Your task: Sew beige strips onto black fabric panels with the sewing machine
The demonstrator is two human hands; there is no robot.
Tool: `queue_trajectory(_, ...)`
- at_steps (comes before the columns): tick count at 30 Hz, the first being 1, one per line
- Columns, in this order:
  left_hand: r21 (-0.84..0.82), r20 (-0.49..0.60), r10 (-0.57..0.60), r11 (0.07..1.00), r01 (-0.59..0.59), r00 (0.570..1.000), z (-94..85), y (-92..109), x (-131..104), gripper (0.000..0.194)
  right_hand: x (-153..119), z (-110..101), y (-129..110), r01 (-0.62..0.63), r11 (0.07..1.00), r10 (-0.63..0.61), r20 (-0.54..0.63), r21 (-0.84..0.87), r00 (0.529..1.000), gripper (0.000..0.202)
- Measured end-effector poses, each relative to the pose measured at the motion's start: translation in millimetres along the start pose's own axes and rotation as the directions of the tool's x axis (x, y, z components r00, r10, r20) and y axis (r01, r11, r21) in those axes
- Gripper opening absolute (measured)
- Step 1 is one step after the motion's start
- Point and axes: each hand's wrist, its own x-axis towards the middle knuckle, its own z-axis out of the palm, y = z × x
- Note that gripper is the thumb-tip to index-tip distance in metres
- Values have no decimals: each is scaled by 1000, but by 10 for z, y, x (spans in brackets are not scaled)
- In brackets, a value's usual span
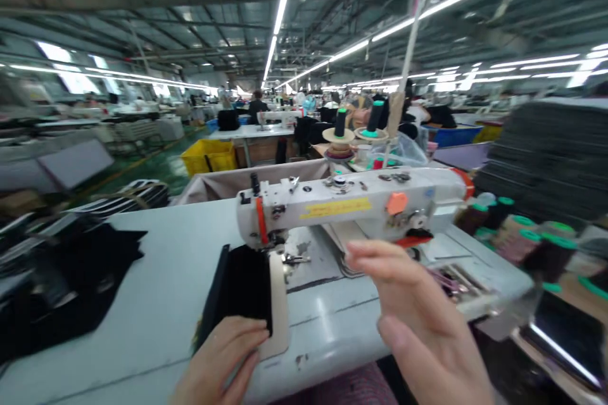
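My left hand (pixel 230 351) is at the near end of a black fabric piece (pixel 244 285), fingers together on top near its beige border (pixel 280 313). The thumb lies lower, and the grip's underside is hidden. The piece lies flat, its far end by the needle area of a white sewing machine (pixel 323 202). The presser foot (pixel 294 259) is just right of the beige border. My right hand (pixel 422 316) is raised over the table's right side, empty, with thumb and fingers apart.
Black fabric pieces (pixel 71 272) are heaped at the left of the white table (pixel 161 266). Thread cones (pixel 522 237) stand at the right, before a tall dark stack (pixel 546 158). Behind the machine are a thread stand (pixel 403 76) and a yellow bin (pixel 209 155).
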Motion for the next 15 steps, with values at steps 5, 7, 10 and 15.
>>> queue_trajectory(5,-34,162,-116,992,123,980,106,28,13,25,-606,539,620,-94,993,55,434,70,899,17)
queue_trajectory(7,-23,185,-124,991,130,975,165,13,17,23,-707,687,734,-35,999,22,551,14,835,19)
queue_trajectory(10,15,213,-79,997,77,974,208,-41,17,22,-706,830,821,58,998,-27,604,-32,796,26)
queue_trajectory(15,102,309,35,992,-69,950,210,-177,7,21,-713,914,916,141,990,-101,614,-17,783,28)
